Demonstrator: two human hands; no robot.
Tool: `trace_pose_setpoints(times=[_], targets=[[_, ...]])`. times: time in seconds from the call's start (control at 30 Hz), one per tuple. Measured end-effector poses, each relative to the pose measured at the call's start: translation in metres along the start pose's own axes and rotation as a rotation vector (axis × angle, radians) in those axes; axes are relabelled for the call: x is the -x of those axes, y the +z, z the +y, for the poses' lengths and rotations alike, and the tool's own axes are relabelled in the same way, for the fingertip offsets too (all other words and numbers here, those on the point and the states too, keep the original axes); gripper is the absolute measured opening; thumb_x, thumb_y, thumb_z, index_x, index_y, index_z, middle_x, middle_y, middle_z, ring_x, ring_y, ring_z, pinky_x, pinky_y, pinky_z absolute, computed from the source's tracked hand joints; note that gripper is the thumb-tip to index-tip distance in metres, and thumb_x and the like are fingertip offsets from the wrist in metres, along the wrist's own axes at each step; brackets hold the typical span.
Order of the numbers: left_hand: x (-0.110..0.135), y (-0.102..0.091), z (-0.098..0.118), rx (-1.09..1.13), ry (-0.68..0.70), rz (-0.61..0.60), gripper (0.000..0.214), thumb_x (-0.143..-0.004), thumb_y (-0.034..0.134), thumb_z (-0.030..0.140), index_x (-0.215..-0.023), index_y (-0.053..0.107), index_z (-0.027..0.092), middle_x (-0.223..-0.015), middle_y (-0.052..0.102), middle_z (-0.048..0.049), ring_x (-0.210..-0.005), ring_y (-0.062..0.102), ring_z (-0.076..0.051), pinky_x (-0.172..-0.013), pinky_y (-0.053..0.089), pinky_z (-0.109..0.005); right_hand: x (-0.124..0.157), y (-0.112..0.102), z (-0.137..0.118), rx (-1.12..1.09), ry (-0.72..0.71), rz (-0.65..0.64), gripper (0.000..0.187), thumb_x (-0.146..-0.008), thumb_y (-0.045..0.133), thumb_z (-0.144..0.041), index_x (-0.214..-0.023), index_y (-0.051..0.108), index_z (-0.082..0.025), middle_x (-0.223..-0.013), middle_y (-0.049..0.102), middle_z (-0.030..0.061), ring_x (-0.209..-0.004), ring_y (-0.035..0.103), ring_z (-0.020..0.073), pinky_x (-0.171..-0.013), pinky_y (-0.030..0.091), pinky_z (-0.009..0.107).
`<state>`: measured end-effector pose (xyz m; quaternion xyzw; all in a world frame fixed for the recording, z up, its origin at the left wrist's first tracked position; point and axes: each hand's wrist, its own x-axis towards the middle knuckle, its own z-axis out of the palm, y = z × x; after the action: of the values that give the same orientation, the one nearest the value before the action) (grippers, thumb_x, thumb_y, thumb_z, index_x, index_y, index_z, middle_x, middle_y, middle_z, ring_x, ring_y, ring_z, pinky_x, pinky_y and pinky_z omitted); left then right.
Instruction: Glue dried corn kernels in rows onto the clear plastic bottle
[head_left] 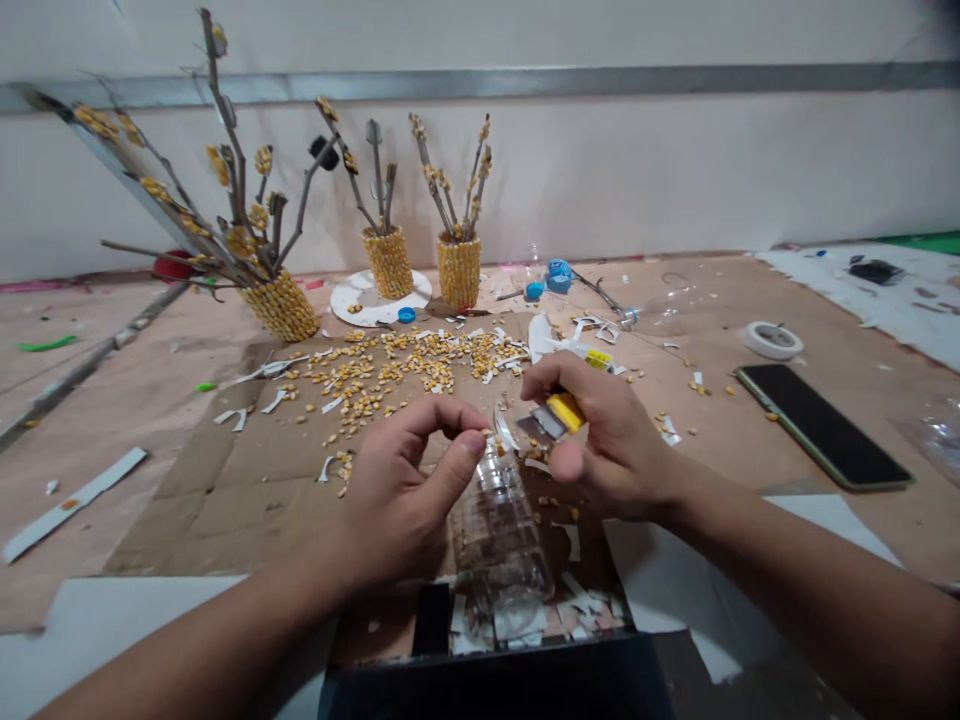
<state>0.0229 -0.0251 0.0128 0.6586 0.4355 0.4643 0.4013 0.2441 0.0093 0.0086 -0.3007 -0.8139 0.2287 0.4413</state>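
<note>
- While my left hand (405, 490) pinches the clear plastic bottle (501, 545) at its rim,
- my right hand (607, 445) clenches a yellow utility knife (561, 413) just right of it.
- Farther off lie scattered corn kernels (390, 372).

Left hand (401, 490), right hand (611, 445), both curled

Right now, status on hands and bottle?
Left hand pinched shut at top of clear bottle. Right hand grips yellow cutter beside it. Corn kernels scattered beyond.

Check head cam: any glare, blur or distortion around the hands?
Head view: even light, soft shadows; left hand, right hand and yellow utility knife sharp; faint glints on the clear plastic bottle; grey wall rail mildly bowed by the wide lens; top-right corner darkened.
</note>
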Motion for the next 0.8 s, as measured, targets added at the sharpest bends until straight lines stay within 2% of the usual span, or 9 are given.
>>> trace_pose_setpoints(times=[0.1, 0.27, 0.5, 0.8], targets=[[0.0007, -0.0007, 0.0028, 0.077, -0.024, -0.015, 0.012, -0.098, 0.071, 0.031, -0.092, 0.07, 0.02, -0.083, 0.071, -0.0024, -0.075, 0.065, -0.016, -0.067, 0.052, -0.027, 0.0005, -0.0003, 0.002, 0.16, -0.08, -0.004, 0.073, -0.101, 0.034, -0.087, -0.087, 0.059, -0.02, -0.078, 0.057, 0.0005, -0.068, 0.048, 0.0146, -0.063, 0.033, 0.03], [0.0018, -0.0034, 0.004, 0.074, 0.004, -0.079, 0.014, -0.099, 0.072, 0.032, -0.091, 0.069, 0.021, -0.087, 0.073, -0.0035, -0.075, 0.064, -0.016, -0.067, 0.052, -0.027, 0.002, 0.0036, -0.0032, 0.3, -0.102, -0.046, 0.076, -0.102, 0.033, -0.085, -0.08, 0.062, -0.019, -0.075, 0.053, 0.0007, -0.063, 0.045, 0.0138, -0.061, 0.028, 0.03], [0.0025, -0.0062, 0.004, 0.051, 0.0, -0.105, 0.026, -0.098, 0.076, 0.045, -0.09, 0.071, 0.021, -0.086, 0.074, -0.005, -0.074, 0.065, -0.017, -0.067, 0.053, -0.028, 0.0026, 0.0059, -0.002, 0.335, -0.102, -0.039, 0.077, -0.102, 0.034, -0.085, -0.081, 0.064, -0.018, -0.077, 0.056, 0.0024, -0.065, 0.048, 0.0146, -0.062, 0.028, 0.03], [0.0023, -0.0055, 0.0105, 0.059, -0.01, -0.091, 0.024, -0.098, 0.076, 0.041, -0.089, 0.07, 0.02, -0.08, 0.074, -0.0037, -0.066, 0.065, -0.014, -0.059, 0.052, -0.024, 0.0024, 0.0064, -0.0011, 0.342, -0.105, -0.043, 0.075, -0.103, 0.035, -0.083, -0.082, 0.064, -0.018, -0.077, 0.056, 0.0021, -0.066, 0.048, 0.0147, -0.062, 0.029, 0.03]])
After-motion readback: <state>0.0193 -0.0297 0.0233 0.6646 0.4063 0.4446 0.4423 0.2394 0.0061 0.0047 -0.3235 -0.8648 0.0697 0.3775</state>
